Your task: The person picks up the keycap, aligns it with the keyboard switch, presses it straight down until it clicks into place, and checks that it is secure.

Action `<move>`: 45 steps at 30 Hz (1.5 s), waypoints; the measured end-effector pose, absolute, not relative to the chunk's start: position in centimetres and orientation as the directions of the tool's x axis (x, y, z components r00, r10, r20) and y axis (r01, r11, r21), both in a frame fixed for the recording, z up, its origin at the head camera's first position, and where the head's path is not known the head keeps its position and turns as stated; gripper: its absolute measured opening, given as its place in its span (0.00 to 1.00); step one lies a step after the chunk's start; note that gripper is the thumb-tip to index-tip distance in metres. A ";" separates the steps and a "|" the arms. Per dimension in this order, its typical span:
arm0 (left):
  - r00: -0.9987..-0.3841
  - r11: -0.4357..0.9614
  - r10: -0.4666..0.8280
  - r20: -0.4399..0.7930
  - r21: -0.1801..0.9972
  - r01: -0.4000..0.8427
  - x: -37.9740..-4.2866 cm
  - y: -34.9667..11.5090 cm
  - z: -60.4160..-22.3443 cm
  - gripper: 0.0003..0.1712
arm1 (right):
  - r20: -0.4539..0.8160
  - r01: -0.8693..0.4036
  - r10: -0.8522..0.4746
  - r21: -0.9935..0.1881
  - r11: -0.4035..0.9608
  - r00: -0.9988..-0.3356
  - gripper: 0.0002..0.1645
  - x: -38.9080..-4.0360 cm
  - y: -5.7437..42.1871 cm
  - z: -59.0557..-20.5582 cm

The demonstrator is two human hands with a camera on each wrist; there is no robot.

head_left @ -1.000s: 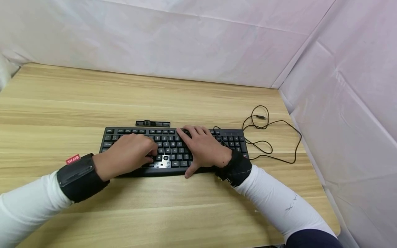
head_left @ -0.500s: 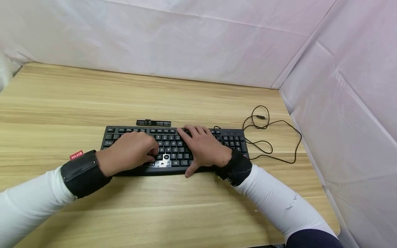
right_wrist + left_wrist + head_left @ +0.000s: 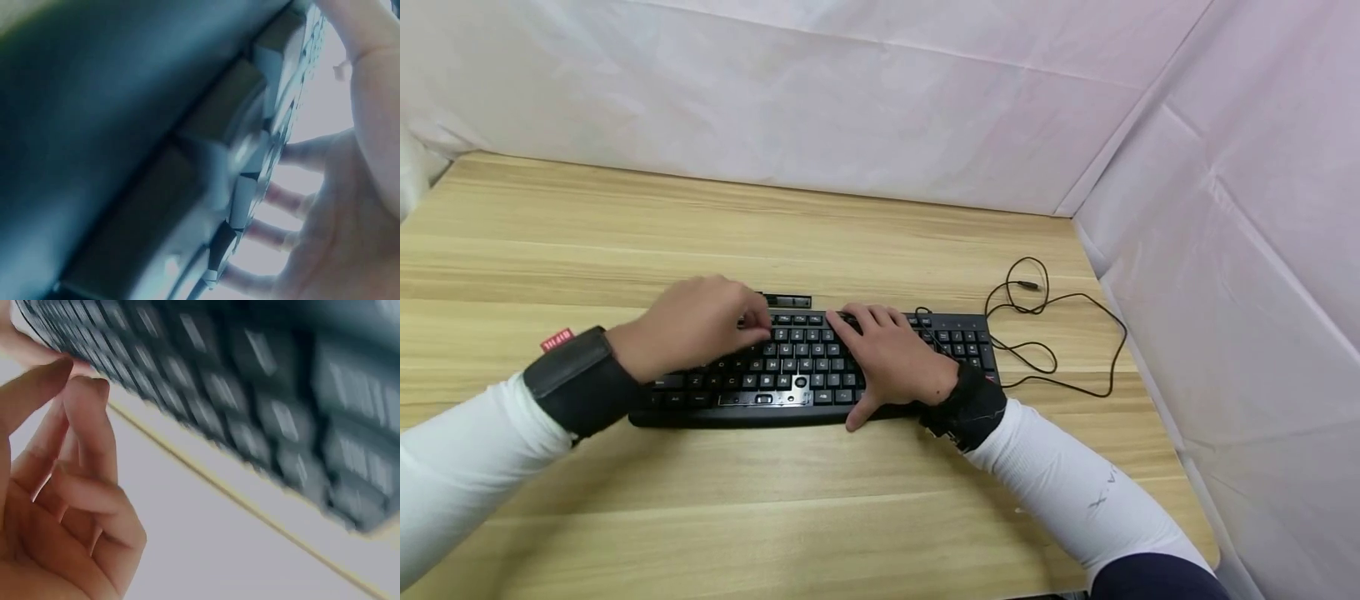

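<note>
A black keyboard (image 3: 805, 365) lies on the wooden table, with a bare shiny slot (image 3: 763, 399) where its spacebar would sit. Behind its back edge lies the loose spacebar (image 3: 788, 301), a narrow black strip partly hidden by my left hand. My left hand (image 3: 696, 321) hovers over the keyboard's upper left, fingertips close to that strip. In the left wrist view its thumb and loosely bent fingers (image 3: 87, 419) show nothing held. My right hand (image 3: 891, 354) rests spread on the keyboard's right half, thumb at the front edge.
A thin black cable (image 3: 1078, 294) loops on the table (image 3: 820, 508) to the right of the keyboard, its plug (image 3: 1028, 286) inside a loop. White cloth (image 3: 850, 100) hangs behind the table and along the right.
My left hand has risen from the spacebar slot and moved up and left toward the loose strip, uncovering the slot and lower left keys. My right hand stays put.
</note>
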State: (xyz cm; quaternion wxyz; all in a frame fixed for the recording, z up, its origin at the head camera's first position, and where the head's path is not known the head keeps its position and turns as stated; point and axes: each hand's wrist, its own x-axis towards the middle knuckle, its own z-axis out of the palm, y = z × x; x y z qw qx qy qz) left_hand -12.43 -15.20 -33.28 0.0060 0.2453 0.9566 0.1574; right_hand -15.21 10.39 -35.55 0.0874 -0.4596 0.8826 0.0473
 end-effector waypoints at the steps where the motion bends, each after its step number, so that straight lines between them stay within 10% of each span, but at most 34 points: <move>1: -0.893 0.847 0.444 0.078 0.289 0.446 -13.0 -15.6 -33.2 0.03 | -0.196 -0.822 -0.806 -0.001 0.569 -0.558 0.86 -15.2 10.4 -35.6; 14: -0.947 0.944 0.300 -0.118 0.177 0.277 -18.0 -17.0 -34.4 0.11 | -0.215 -0.822 -0.803 -0.002 0.570 -0.556 0.86 -15.3 10.2 -35.9; 36: -0.931 0.925 0.354 -0.085 0.181 0.335 -18.6 -15.8 -34.4 0.19 | -0.204 -0.808 -0.790 0.015 0.589 -0.579 0.86 -15.2 10.4 -35.8; 45: -0.933 0.922 0.349 -0.085 0.211 0.325 -18.4 -16.2 -33.9 0.07 | -0.171 -0.816 -0.804 -0.006 0.578 -0.569 0.86 -15.1 10.1 -35.6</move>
